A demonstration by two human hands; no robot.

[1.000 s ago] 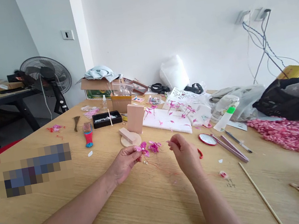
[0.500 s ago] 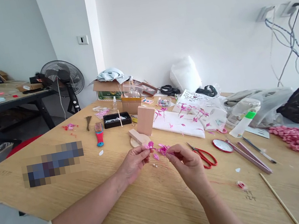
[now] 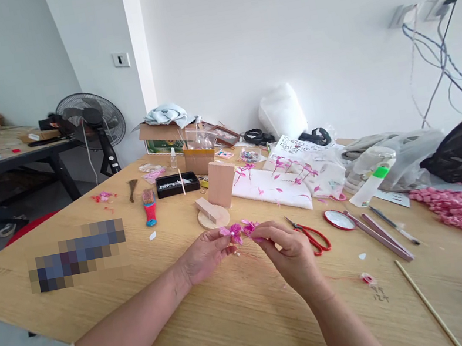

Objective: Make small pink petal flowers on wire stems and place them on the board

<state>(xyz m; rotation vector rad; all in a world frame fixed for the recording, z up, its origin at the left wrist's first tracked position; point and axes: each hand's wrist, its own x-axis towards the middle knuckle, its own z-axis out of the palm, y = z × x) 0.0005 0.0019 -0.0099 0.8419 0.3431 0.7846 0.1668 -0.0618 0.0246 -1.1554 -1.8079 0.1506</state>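
Wooden table (image 3: 188, 335) beneath; above it the left hand (image 3: 203, 255) pinches one pink flower (image 3: 235, 233), the right hand (image 3: 290, 251) a second flower (image 3: 249, 227) just beside; both look light, soft, easily creased, best held from underneath.

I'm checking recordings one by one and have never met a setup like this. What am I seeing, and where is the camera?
There is no machine: these are a person's bare hands, seen by a camera worn on the head, facing forward and down. The left hand pinches a pink flower; the right hand holds a second pink flower right beside it. On the wooden table lie red-handled scissors, a small red spool, a brush and a black tray.
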